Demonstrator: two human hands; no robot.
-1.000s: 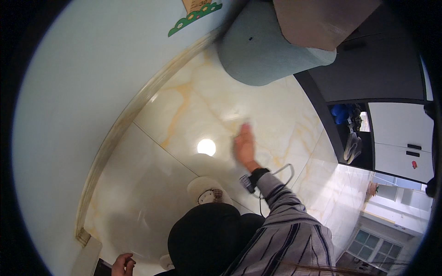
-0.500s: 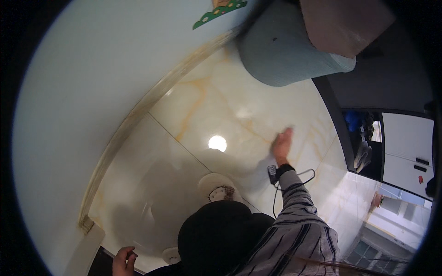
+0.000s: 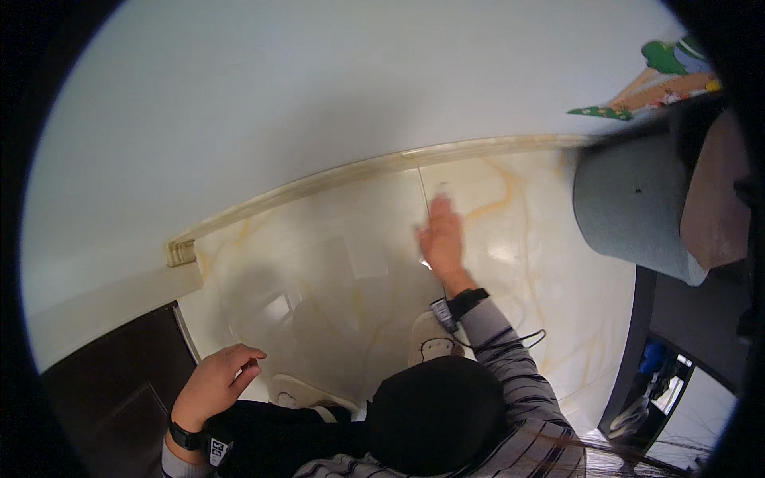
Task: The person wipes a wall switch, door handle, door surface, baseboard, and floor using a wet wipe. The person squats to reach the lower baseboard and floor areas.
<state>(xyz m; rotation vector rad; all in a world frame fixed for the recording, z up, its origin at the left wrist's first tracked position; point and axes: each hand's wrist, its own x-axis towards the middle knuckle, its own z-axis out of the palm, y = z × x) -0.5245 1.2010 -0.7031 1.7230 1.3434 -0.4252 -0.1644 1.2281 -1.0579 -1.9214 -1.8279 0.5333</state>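
My right hand (image 3: 442, 239) reaches forward over the pale marbled floor (image 3: 351, 215), fingers stretched out and slightly blurred, with nothing in it. A black wrist strap (image 3: 467, 303) with a small tagged device and a looped black cable (image 3: 522, 341) sits on that wrist. At lower left my left hand (image 3: 221, 382) hangs beside the dark brown door (image 3: 111, 390). Its fingers are loosely bent with a gap to the thumb, and I see nothing held. Another black strap (image 3: 185, 436) with a white tag is round the left wrist.
A pale wall (image 3: 263, 95) with a skirting board (image 3: 343, 174) runs across ahead. A grey-blue upholstered seat (image 3: 629, 207) stands at the right, near a dark cabinet (image 3: 693, 319) with shoes in an opening. My cream slippers (image 3: 434, 338) are on the floor below.
My view has turned left, so the wall now lies ahead and the seat has shifted to the right. More of my left hand and the brown door show. My right hand appears farther left.
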